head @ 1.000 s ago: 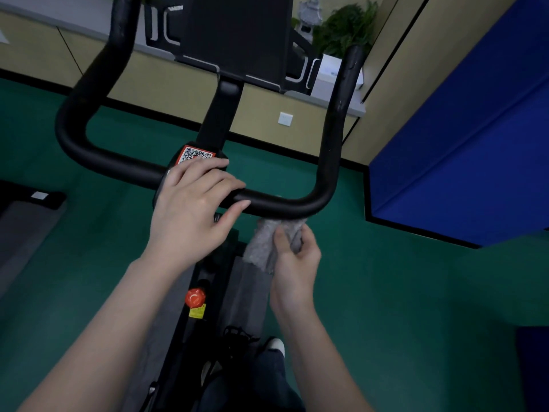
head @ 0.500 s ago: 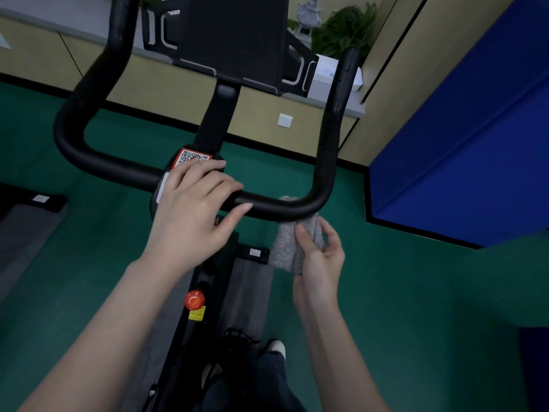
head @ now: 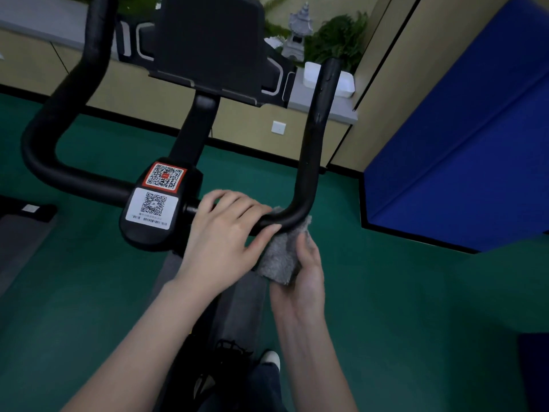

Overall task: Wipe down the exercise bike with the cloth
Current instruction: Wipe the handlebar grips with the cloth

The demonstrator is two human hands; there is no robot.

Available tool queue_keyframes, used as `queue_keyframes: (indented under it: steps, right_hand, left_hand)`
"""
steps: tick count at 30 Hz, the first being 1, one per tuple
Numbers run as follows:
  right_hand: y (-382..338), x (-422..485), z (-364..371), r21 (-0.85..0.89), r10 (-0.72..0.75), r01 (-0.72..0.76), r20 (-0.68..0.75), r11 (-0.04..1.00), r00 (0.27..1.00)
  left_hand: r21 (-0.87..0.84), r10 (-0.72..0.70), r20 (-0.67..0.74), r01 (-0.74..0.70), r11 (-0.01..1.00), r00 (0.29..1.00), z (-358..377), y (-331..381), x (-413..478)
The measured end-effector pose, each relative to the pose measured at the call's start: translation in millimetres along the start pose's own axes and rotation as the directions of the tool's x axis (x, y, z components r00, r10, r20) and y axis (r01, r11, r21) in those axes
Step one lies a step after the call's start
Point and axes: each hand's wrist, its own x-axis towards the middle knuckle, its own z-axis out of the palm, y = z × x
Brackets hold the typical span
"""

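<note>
Grey and fluffy, the cloth (head: pixel 282 257) sits bunched against the underside of the handlebar bend (head: pixel 300 214), where the crossbar turns up into the right-hand horn of the exercise bike (head: pixel 190 138). My right hand (head: pixel 303 281) grips the cloth from below, the thumb laid up its near face and the fingers hidden behind it, pressing the top edge onto the black tube.

My left hand (head: pixel 222 233) rests on the crossbar just inward of that bend. Its fingers lie loosely over the top and the thumb reaches out until it touches the cloth. It holds nothing that I can see and seems only to steady the bar. The clamp block (head: pixel 154 209) with its two QR stickers lies further inward from the bend, beyond my left hand.

What matters for the next stroke, as I judge it, is the tube's direction. From the bend the horn (head: pixel 315 138) runs up and away from me, so its long axis leads straight off from the cloth. My right hand is the nearer one and already under it. The wipe looks only partly done: the horn, the far-side grip and the console (head: pixel 208 40) above all seem to await the cloth.
</note>
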Motion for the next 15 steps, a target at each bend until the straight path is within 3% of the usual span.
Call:
queue_keyframes:
  steps: [3,7,12,15]
  right_hand:
    - [-9.6,8.7,0.1,-0.040,-0.064,0.063,-0.035,0.997,0.997]
    - [-26.8,23.2,5.3,-0.216,-0.322,0.305,-0.043,0.927,0.946]
    - [-15.7,18.0,-3.0,-0.569,-0.635,0.590,0.146,0.573,0.758]
    - [-25.2,26.0,-4.8,-0.602,-0.671,0.638,0.217,0.480,0.709]
  left_hand:
    - [-0.018,-0.012,-0.001,0.012,1.000,1.000,0.7,1.2,0.6]
    - [-0.042,-0.044,0.019,0.044,0.998,0.999,-0.5,2.4,2.1]
    - [-0.061,-0.061,0.013,0.062,0.996,0.998,-0.1,2.4,2.4]
    - [-0.063,-0.062,0.006,0.062,0.996,0.998,0.8,2.7,3.1]
